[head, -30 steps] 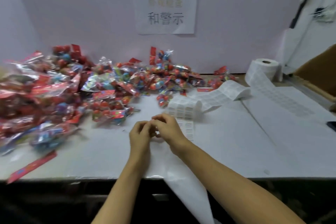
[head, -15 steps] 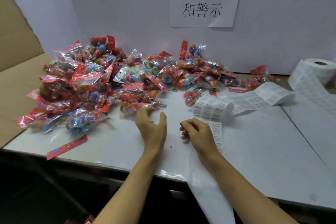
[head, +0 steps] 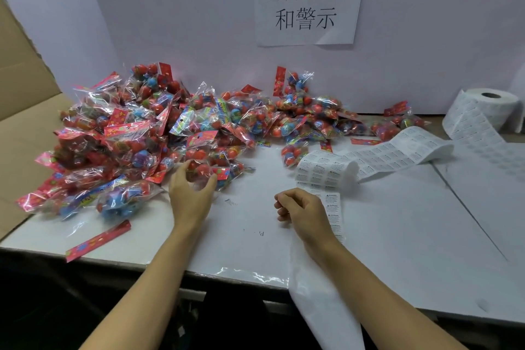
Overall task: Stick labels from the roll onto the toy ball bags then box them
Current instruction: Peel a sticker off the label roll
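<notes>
A: Fingers [head: 186,172] of the left hand [head: 189,199] now curl round a bag [head: 211,170] at the near edge of the pile [head: 147,133]. Half a second ago that hand lay flat on the bench [head: 397,221], just short of the bags. A second ago both hands met over the label strip.

B: So the peel is done, and this is the reach for a bag?

A: That is my reading. The bag is not lifted yet; it rests on the bench against its neighbours.

B: And left of the pile?

A: A brown cardboard box [head: 20,128] stands open beside the bench. No bags show in the part I can see, so boxing looks barely begun.

B: The right hand [head: 304,210]?

A: Loosely curled, resting near the front of the bench, its back touching the strip [head: 333,210]. It has hardly moved in the last half second. Whether a label sits on a fingertip I cannot tell; the fingers hide it.

B: Where are the labels?

A: The strip runs back from that hand in a loose curl to the roll [head: 491,108] at the far right, near the wall.

B: Risk?

A: Crinkly bags cling together, so one tug may drag others along.
</notes>
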`<control>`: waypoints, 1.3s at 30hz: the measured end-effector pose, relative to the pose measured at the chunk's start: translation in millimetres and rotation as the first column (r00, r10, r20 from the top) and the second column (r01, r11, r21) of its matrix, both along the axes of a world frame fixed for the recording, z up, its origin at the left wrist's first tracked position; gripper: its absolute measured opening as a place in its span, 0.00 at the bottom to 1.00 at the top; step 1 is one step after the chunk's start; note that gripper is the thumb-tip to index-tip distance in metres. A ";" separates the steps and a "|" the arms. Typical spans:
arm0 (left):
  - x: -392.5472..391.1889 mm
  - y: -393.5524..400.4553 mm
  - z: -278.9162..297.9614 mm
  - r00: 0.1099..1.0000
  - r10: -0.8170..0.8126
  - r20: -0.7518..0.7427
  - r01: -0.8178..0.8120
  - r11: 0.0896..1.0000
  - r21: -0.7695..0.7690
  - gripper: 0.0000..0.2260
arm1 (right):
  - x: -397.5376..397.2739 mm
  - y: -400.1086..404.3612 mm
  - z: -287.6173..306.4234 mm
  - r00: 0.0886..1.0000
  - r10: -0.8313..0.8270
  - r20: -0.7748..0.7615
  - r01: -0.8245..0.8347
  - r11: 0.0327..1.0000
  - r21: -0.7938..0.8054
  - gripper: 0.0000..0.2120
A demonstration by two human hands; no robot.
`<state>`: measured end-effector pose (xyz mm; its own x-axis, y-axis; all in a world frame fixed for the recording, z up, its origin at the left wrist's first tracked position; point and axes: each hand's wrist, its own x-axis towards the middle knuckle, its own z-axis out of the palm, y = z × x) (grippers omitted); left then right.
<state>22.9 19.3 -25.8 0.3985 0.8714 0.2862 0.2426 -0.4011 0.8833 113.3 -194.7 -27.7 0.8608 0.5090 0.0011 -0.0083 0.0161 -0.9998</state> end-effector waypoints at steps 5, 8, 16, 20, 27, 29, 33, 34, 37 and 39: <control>-0.1 -29.4 -3.7 0.976 -0.197 0.099 0.162 0.946 0.280 0.28 | 5.9 -12.4 5.2 0.971 0.149 0.189 -0.103 0.967 -0.232 0.07; 6.4 -51.0 -2.9 0.938 -0.333 0.097 0.273 0.881 0.386 0.29 | 13.2 -22.9 14.4 0.886 0.378 0.268 -0.230 0.861 -0.454 0.08; 23.5 -110.1 -1.2 0.855 -0.506 0.115 0.440 0.825 0.355 0.30 | 26.8 -30.3 29.5 0.975 0.220 0.046 -0.216 0.973 -0.079 0.17; 23.5 -116.0 -6.8 0.770 -0.623 0.140 0.568 0.768 0.295 0.33 | 28.5 -30.4 21.2 0.999 0.041 0.000 -0.041 0.999 0.003 0.15; 24.0 -98.0 -1.7 0.776 -0.426 0.466 0.624 0.632 -0.461 0.24 | 25.9 -45.1 9.6 0.985 0.164 0.046 -0.167 0.984 0.061 0.18; 20.8 -99.0 -1.7 0.758 -0.497 0.423 0.650 0.634 -0.419 0.15 | 23.6 -46.8 8.0 0.978 0.200 0.067 -0.203 0.978 0.042 0.19; 15.4 -101.9 0.7 0.747 -0.497 0.441 0.661 0.624 -0.416 0.10 | 19.2 -47.6 13.0 0.979 0.188 0.074 -0.191 0.981 0.037 0.24; 14.4 -101.8 1.7 0.731 -0.512 0.451 0.679 0.610 -0.409 0.09 | 17.8 -47.6 14.1 0.980 0.179 0.082 -0.182 0.983 0.036 0.24; 10.8 -103.1 2.9 0.669 -0.574 0.472 0.741 0.563 -0.365 0.09 | 14.9 -46.6 12.0 0.971 0.175 0.162 -0.173 0.985 -0.028 0.19; 9.6 -104.6 3.8 0.662 -0.596 0.456 0.748 0.565 -0.348 0.09 | 14.1 -47.9 11.4 0.966 0.186 0.181 -0.177 0.982 -0.063 0.16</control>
<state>32.5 -85.3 -22.0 0.9011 0.4186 0.1133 -0.1843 0.1331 0.9738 127.4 -242.6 -16.2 0.7409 0.6599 0.1247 0.1786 -0.0146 -0.9838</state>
